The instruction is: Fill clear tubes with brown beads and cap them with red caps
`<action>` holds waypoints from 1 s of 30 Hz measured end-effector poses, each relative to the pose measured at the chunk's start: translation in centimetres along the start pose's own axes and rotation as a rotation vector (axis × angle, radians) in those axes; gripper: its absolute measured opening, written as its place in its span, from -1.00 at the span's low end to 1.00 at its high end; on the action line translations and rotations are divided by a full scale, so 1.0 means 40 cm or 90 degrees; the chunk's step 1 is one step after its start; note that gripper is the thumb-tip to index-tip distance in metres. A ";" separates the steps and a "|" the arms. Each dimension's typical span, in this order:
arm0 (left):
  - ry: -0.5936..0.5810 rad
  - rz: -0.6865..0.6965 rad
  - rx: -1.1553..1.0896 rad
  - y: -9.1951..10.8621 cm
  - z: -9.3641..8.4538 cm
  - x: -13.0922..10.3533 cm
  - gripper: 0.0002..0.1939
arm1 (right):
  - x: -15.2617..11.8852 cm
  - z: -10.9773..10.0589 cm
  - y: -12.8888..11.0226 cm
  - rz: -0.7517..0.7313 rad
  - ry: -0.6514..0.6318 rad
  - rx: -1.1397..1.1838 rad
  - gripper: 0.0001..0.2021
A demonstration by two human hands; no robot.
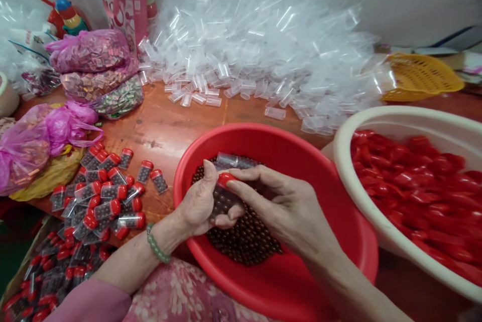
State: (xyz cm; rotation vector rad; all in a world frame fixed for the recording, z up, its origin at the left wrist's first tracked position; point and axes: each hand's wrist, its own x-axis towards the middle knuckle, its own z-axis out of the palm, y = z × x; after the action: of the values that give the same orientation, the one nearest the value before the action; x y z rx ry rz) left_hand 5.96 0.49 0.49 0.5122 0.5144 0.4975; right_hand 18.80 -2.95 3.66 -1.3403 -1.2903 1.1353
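Tube (222,202) in fingers (225,221), red cap (226,179) uppermost, axis steep

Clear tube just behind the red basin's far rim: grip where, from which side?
Probably pinch the middle of the clear tube across its width, from above and the near side: it lies roughly left to right, the pile of tubes behind it.

We see a pink patterned bag (122,3) standing just beside a white-topped bottle (151,4). A yellow basket (424,75) sits to our right.
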 end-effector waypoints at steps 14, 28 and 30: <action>0.075 0.020 0.078 0.002 0.002 -0.022 -0.06 | -0.031 0.023 0.048 -0.250 0.037 -0.290 -0.69; 0.073 0.036 0.120 -0.013 -0.035 -0.011 -0.09 | -0.005 0.021 0.035 -0.239 0.058 -0.205 -0.78; 0.085 0.038 0.141 -0.017 -0.042 -0.017 -0.08 | -0.001 0.021 0.034 -0.353 0.078 -0.346 -0.76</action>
State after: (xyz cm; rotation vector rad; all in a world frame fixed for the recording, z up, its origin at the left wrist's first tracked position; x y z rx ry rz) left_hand 4.71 0.13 -0.95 0.7113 0.6891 0.5370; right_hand 18.15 -2.98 2.20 -1.2722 -1.8058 0.3240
